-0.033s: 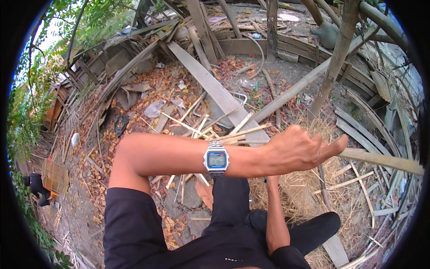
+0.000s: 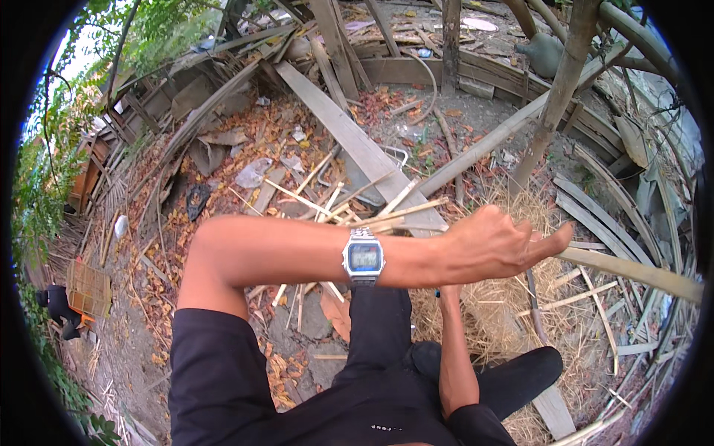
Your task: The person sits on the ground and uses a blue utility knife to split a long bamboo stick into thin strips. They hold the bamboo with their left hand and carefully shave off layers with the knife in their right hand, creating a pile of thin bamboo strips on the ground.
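Watch (image 2: pixel 364 258) sits slightly further right than before. Right hand hidden behind left forearm (image 2: pixel 290 253), can't tell its grip. Left hand (image 2: pixel 487 247): fingers curled onto near end of pale strip (image 2: pixel 632 270), which extends rightward; probably light, stiff, splintery, so grip flat faces.

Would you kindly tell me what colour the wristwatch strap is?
The strap is silver, in the head view.

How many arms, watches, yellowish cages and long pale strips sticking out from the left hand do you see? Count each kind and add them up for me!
Arms: 2, the left arm and the right arm
Watch: 1
Yellowish cage: 1
Long pale strip at the left hand: 1
Total: 5
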### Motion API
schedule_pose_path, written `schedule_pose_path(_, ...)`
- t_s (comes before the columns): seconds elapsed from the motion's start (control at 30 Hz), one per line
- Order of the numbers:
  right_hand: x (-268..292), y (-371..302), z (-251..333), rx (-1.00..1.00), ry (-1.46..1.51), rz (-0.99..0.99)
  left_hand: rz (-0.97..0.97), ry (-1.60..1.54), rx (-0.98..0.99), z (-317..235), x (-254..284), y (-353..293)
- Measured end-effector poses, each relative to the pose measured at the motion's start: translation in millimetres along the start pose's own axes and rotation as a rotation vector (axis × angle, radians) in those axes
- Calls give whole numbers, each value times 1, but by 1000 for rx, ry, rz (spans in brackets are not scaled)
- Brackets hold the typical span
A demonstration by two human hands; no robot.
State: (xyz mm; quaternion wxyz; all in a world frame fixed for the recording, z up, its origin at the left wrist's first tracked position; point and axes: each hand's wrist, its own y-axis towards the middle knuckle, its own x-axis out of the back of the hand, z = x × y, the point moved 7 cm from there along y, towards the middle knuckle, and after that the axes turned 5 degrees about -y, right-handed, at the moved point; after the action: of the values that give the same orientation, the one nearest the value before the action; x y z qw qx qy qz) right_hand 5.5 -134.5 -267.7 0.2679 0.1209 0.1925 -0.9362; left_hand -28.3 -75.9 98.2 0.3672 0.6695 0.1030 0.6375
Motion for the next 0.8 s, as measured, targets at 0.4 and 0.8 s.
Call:
schedule_pose_path(0.4, 9, -23, -15, -131, 99, 42, 32, 8, -43, -3, -17, -34)
schedule_pose_path(0.8, 21, -31, -8, -133, 119, 23, -66, 164, -259, -55, 0, -32)
